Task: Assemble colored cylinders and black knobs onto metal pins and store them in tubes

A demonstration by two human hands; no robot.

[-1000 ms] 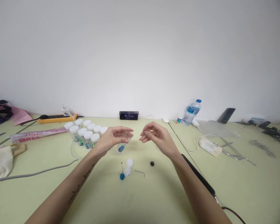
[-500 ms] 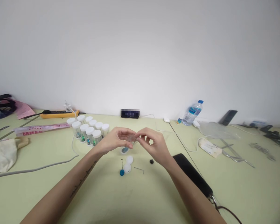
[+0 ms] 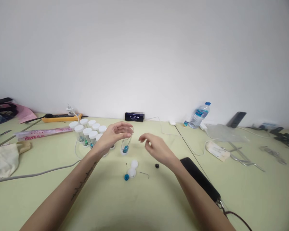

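My left hand (image 3: 119,133) is curled round the upper part of a clear plastic tube (image 3: 122,150), with a blue piece (image 3: 125,148) low inside it. To the right, my right hand (image 3: 157,149) is apart from the tube, its fingers loosely bent and nothing visible in them. Below the hands lie two white caps (image 3: 134,164), a blue round piece (image 3: 126,177) with a thin metal stem, a small hex key (image 3: 144,174) and a small black part (image 3: 157,166).
Several white-capped tubes (image 3: 79,128) stand left of my left hand. A phone showing a timer (image 3: 134,117) leans on the wall. A black pouch (image 3: 199,179) lies beside my right forearm. A water bottle (image 3: 199,116), cables and metal rods (image 3: 247,163) are further right.
My hands have parted: the right has let go and drawn back to the right. My left hand has moved slightly left and up with the tube, whose blue piece now shows more plainly.
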